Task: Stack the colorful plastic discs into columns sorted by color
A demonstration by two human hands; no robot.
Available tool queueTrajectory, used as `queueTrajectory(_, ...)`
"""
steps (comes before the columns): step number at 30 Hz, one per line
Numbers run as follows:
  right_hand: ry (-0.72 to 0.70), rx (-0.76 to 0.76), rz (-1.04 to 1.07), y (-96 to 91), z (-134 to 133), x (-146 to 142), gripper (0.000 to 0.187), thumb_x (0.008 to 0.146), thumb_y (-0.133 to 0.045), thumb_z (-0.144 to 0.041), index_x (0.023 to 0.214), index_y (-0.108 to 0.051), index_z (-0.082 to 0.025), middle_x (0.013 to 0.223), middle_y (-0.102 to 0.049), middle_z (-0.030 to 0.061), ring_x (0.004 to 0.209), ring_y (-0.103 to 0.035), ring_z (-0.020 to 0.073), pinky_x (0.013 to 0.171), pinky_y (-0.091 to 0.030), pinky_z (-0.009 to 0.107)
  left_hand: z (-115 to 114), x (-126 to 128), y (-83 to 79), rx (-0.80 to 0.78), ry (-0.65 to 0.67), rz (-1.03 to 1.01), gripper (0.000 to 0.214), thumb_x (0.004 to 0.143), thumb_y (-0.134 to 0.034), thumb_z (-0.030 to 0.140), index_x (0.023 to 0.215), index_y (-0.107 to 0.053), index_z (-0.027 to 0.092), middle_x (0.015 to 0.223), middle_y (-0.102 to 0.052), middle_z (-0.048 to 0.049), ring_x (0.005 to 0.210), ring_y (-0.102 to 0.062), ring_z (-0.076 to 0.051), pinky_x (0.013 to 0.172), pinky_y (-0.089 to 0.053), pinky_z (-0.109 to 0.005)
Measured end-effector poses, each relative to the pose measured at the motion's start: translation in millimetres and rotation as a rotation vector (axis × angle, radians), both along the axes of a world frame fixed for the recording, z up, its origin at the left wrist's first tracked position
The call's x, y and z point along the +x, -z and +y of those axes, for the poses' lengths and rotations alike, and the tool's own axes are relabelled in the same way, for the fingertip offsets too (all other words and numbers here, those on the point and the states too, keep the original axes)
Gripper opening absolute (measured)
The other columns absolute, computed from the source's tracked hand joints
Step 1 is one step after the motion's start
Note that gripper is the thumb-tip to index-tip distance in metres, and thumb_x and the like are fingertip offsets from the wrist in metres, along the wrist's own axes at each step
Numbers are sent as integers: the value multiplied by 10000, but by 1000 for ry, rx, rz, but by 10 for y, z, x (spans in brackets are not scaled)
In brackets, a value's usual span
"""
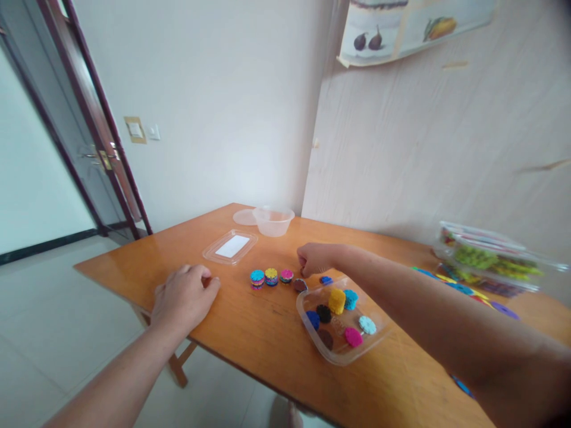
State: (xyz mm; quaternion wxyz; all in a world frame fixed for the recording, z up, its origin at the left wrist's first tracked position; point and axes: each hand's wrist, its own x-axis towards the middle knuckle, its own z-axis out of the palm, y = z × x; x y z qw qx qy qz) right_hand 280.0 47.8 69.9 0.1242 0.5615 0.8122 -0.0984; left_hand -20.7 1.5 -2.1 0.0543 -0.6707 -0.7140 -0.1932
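Note:
My left hand (pixel 185 297) rests on the table, loosely curved, with thumb and fingers apart and nothing in it. My right hand (pixel 319 258) reaches across, fingertips pinched and pointing down; whatever they hold is hidden. Just below them is a brown notched plastic disc (pixel 300 285). Left of it stand three short stacks of mixed-colour discs, topped by pink (pixel 286 276), yellow (pixel 270 277) and blue (pixel 257 279). Under my right forearm, a clear plastic tray (pixel 341 359) holds loose and stacked discs, among them a yellow stack (pixel 336 301) and a pink disc (pixel 354 337).
A clear lid (pixel 209 254) with a white label and a translucent round bowl (pixel 273 222) lie behind the stacks. A blue disc (pixel 326 280) sits beyond the tray. Clear boxes of green pieces (pixel 486 258) and larger coloured discs (pixel 504 310) occupy the right side, against the wall.

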Motion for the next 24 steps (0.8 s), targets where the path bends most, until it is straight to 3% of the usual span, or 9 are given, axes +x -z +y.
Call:
queueTrajectory(3, 23, -6, 54, -10, -6, 28, 296, 674, -712, -224, 960, -697, -151, 961, -728, 82, 846, -645, 208, 572, -410, 237, -2, -3, 2, 0, 2, -6, 354, 830, -412, 493, 931, -656, 257, 1049, -648, -76, 1023, -596, -298, 806, -445, -431)
queueTrajectory(8, 91, -21, 239, -152, -151, 201, 179, 800, -603, -242, 933, -698, -168, 847, -741, 61, 712, -654, 159, 543, -435, 219, 6, -18, 9, 0, 5, 1, 366, 833, -410, 504, 942, -657, 257, 1055, -650, -80, 1033, -594, -304, 814, -445, -434)
queueTrajectory(11, 93, -2, 557, -294, -415, 323, 140, 787, -614, -241, 883, -695, -180, 922, -747, 45, 799, -655, 149, 562, -442, 192, 10, -26, 10, -2, 4, 8, 373, 834, -409, 506, 957, -655, 255, 1048, -652, -83, 1031, -596, -307, 814, -447, -435)
queueTrajectory(15, 85, -214, 712, -409, -879, 396, 134, 763, -636, -259, 868, -669, -183, 864, -742, 24, 728, -649, 141, 535, -438, 191, 14, -31, 9, -10, 4, 13, 384, 834, -405, 513, 968, -656, 255, 1055, -649, -88, 1017, -601, -313, 803, -449, -442)
queueTrajectory(19, 48, -322, 702, -301, -1157, 399, 160, 752, -613, -219, 894, -684, -197, 872, -744, 8, 798, -666, 149, 626, -470, 201, 30, -40, 13, -14, 18, 13, 394, 833, -411, 516, 978, -659, 246, 1049, -650, -98, 1013, -600, -315, 793, -450, -429)
queueTrajectory(24, 32, -314, 573, -83, -1205, 375, 202, 747, -581, -227, 899, -713, -212, 790, -710, -14, 695, -628, 127, 552, -430, 188, 40, -53, 4, -21, 16, 10, 383, 834, -413, 514, 951, -664, 249, 1037, -654, -99, 999, -601, -312, 794, -448, -428)
